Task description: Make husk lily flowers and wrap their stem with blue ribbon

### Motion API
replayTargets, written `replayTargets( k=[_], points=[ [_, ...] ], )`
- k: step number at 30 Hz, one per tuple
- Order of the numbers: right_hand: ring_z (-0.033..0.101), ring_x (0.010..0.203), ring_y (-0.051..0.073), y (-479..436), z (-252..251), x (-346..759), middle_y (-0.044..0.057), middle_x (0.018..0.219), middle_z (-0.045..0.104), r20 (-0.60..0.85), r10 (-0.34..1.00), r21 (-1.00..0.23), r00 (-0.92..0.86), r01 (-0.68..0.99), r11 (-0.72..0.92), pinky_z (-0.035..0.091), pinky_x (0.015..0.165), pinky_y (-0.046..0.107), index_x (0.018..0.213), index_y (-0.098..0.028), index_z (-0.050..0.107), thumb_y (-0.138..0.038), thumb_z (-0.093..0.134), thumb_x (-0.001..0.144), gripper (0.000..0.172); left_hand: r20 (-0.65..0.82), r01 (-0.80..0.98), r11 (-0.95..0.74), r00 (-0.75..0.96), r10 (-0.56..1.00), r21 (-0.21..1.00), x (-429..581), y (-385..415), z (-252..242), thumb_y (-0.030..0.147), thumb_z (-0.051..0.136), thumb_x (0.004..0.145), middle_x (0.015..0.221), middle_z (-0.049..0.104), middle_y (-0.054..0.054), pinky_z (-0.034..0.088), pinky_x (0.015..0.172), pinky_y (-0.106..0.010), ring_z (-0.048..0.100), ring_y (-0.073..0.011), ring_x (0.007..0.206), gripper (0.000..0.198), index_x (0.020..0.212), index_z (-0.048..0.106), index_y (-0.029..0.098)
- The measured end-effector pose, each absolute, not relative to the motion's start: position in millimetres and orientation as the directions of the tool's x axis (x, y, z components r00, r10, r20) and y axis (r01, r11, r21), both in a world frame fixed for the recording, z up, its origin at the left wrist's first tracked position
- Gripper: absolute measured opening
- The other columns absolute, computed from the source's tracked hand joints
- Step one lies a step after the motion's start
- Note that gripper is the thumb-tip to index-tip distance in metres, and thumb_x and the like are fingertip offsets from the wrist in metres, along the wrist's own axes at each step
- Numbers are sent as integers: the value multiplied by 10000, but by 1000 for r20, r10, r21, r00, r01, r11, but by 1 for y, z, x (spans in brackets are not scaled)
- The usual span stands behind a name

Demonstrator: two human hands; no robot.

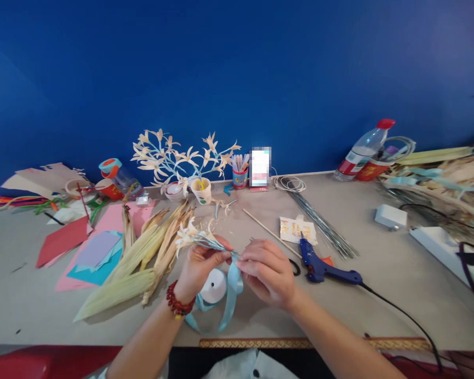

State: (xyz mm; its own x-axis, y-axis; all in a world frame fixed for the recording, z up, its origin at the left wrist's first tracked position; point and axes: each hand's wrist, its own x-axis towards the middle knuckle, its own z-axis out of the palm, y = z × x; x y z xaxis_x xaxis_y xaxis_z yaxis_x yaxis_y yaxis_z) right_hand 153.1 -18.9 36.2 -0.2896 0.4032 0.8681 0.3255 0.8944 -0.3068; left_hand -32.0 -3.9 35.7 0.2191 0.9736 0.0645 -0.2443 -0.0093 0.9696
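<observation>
My left hand (pixel 200 268), a beaded bracelet at its wrist, is closed around the stems of a small bunch of pale husk flowers (pixel 187 234). The blossoms point left and the blue-wrapped stems run right, toward my other hand. My right hand (pixel 269 271) pinches at the stem ends, where a light blue ribbon (pixel 232 287) meets them; its fingertips are partly hidden. From there the ribbon hangs in a loop to the table, beside a white ribbon spool (pixel 213 287) below my hands.
Dried corn husks (pixel 136 279) and coloured paper (pixel 98 250) lie left. A blue glue gun (pixel 319 266), its cable trailing to the front edge, and metal wires (pixel 324 223) lie right. Behind stand a cup (pixel 201 192) of finished flowers, a phone (pixel 259 167) and a tilted bottle (pixel 361 152).
</observation>
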Motion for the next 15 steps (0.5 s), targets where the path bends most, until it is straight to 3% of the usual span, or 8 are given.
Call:
replayTargets(
  k=[4, 12, 15],
  points=[
    [633, 883, 218, -19, 38, 154, 85, 901, 705, 869, 403, -303, -288, 333, 893, 547, 775, 391, 1018, -214, 662, -141, 573, 883, 177, 123, -241, -70, 208, 970, 968, -33, -1, 36, 221, 802, 692, 843, 688, -43, 521, 832, -329, 643, -213, 867, 91, 752, 751, 176],
    [609, 805, 204, -19, 41, 155, 77, 829, 696, 889, 356, -253, -288, 341, 905, 565, 757, 396, 984, -196, 685, -152, 580, 890, 147, 101, -278, -34, 228, 968, 960, -34, -4, 37, 247, 800, 702, 830, 691, -44, 539, 702, -316, 628, -170, 693, 95, 759, 760, 183],
    [612, 818, 209, -19, 41, 155, 74, 828, 701, 885, 363, -254, -292, 351, 901, 566, 754, 398, 1006, -205, 679, -162, 564, 900, 162, 95, -254, -41, 206, 974, 966, -34, -3, 38, 251, 817, 680, 832, 693, -50, 546, 726, -327, 641, -193, 747, 113, 752, 764, 183]
  ],
)
